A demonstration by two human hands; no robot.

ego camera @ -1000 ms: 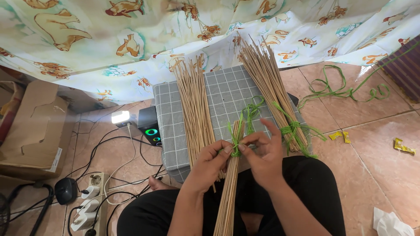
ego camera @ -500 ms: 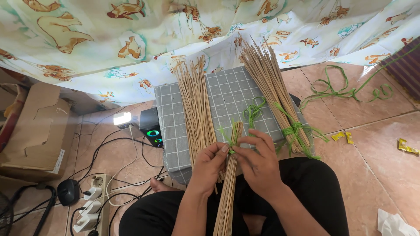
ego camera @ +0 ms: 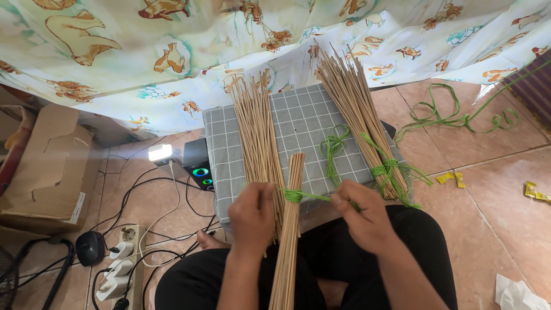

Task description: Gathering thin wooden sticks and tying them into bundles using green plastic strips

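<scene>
Stick bundle (ego camera: pixel 288 229) lies lengthwise between the hands, across the cushion's (ego camera: pixel 304 123) near edge. Left hand (ego camera: pixel 252 218) is clamped on it; green strip (ego camera: pixel 307 196) is pinched taut rightward by right hand (ego camera: pixel 361 215).

I see brown cardboard box (ego camera: pixel 49 166) far left; white power strip (ego camera: pixel 120 267) on tiled floor; small black speaker (ego camera: pixel 198 166) beside grey checked cushion (ego camera: pixel 304 123).
</scene>
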